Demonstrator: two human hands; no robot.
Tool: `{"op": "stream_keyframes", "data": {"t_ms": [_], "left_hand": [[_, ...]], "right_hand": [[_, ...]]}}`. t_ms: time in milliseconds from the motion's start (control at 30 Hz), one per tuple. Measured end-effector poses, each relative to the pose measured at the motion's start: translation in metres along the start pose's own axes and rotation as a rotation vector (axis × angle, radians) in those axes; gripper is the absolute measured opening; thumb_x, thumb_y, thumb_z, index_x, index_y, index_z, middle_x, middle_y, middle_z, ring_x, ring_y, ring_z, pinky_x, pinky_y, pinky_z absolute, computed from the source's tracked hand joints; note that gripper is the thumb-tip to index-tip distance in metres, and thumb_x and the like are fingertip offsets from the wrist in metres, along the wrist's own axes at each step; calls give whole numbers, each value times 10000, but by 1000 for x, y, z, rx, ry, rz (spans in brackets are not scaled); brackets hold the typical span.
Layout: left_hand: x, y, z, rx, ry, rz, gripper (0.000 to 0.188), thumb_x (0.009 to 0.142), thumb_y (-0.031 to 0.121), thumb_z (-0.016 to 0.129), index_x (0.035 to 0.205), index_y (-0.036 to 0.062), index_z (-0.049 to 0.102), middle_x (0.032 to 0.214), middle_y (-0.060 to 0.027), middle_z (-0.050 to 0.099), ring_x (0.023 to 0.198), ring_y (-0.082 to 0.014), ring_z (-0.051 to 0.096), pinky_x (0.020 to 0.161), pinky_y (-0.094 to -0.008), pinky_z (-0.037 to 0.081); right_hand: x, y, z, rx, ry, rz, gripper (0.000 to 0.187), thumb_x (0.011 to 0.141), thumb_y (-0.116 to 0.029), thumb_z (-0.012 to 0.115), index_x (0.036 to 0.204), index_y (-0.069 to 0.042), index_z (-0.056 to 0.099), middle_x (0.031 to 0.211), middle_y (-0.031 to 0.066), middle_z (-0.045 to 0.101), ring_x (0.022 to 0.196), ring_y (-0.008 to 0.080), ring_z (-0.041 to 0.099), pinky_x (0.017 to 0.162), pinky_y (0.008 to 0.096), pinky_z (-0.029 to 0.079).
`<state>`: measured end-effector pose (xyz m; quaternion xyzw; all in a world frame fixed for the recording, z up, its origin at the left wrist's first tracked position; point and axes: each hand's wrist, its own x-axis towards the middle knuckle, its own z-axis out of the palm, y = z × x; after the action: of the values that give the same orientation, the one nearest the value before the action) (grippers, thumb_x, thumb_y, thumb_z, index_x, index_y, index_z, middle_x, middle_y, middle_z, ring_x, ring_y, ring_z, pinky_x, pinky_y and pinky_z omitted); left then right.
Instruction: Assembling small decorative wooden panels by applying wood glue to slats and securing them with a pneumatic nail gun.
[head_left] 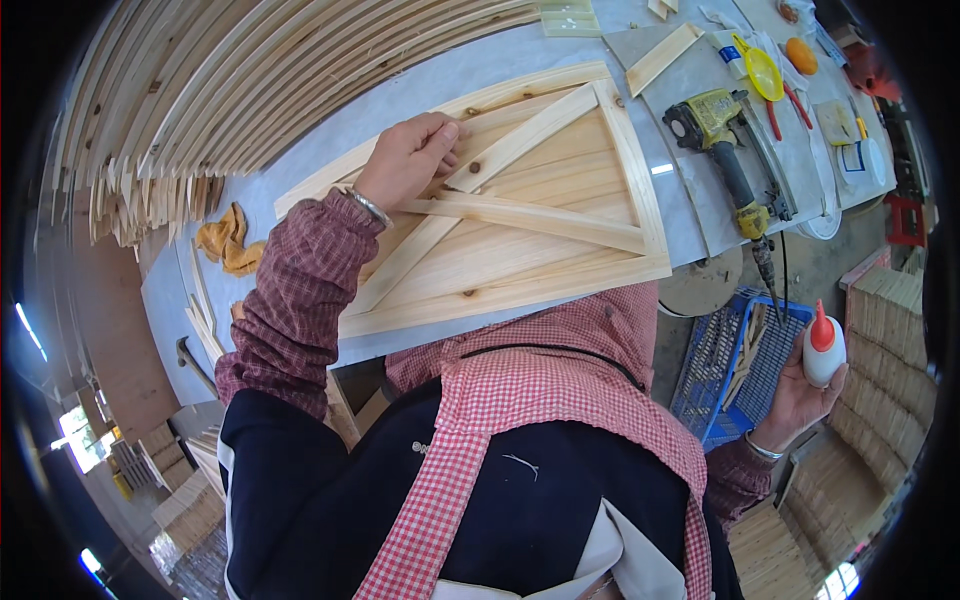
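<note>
A pale wooden panel (560, 256) with a frame and crossing diagonal slats lies on the table in front of me. Over its left part is my left hand (408, 158), its fingers curled closed above the slats. Whatever those fingers may hold is hidden. One slat (540, 217) runs from below this hand to the panel's right side; another slat (530, 138) slants up to the far right corner. Out to the right, away from the table, my right hand (797, 400) grips a white squeeze bottle (823, 358) with a red pointed cap, tip upward.
A yellow and black nail gun (722, 140) lies right of the panel. Long wooden strips (300, 75) are stacked at the far left, near a brown cloth (231, 240). A blue crate (705, 375) stands below the table's right edge. Beyond the nail gun is a yellow strainer (763, 72).
</note>
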<state>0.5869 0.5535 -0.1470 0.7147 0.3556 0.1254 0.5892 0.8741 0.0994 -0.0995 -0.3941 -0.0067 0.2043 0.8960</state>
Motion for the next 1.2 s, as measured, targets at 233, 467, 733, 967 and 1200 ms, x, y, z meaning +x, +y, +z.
{"op": "stream_keyframes", "data": {"t_ms": [233, 467, 733, 967, 1200], "left_hand": [[-8, 33, 41, 777, 33, 455, 256, 806, 238, 584, 869, -9, 559, 726, -128, 517, 696, -247, 523, 622, -348, 444], [-9, 90, 67, 606, -199, 306, 184, 740, 77, 647, 881, -5, 563, 716, -33, 461, 628, -110, 440, 556, -239, 367], [15, 156, 373, 411, -839, 544, 190, 787, 119, 667, 902, -8, 585, 757, -13, 544, 620, -68, 504, 561, -215, 420], [4, 223, 512, 116, -817, 766, 261, 844, 142, 618, 1026, -36, 563, 859, -37, 548, 723, -81, 536, 639, -216, 453], [139, 241, 375, 73, -465, 610, 267, 823, 158, 621, 1016, -21, 574, 866, -66, 569, 723, -127, 557, 647, -254, 470]], "right_hand": [[0, -12, 2, 116, -22, -5, 512, 848, -204, 593, 1244, 55, 397, 1306, 224, 420, 1224, 343, 406, 1029, 478, 355], [23, -80, -46, 157, 137, -291, 489, 842, -199, 597, 1230, 35, 413, 1295, 214, 434, 1214, 344, 416, 1012, 525, 349], [-64, -176, -131, 93, 414, -603, 433, 838, -222, 592, 1180, 2, 453, 1212, 207, 495, 1147, 342, 480, 929, 514, 443], [-81, -181, -160, 157, 475, -613, 432, 845, -226, 585, 1183, 8, 451, 1209, 201, 500, 1146, 338, 483, 932, 512, 441], [-50, -157, -144, 260, 477, -462, 471, 840, -200, 598, 1226, 16, 437, 1266, 198, 473, 1183, 329, 457, 975, 476, 416]]}}
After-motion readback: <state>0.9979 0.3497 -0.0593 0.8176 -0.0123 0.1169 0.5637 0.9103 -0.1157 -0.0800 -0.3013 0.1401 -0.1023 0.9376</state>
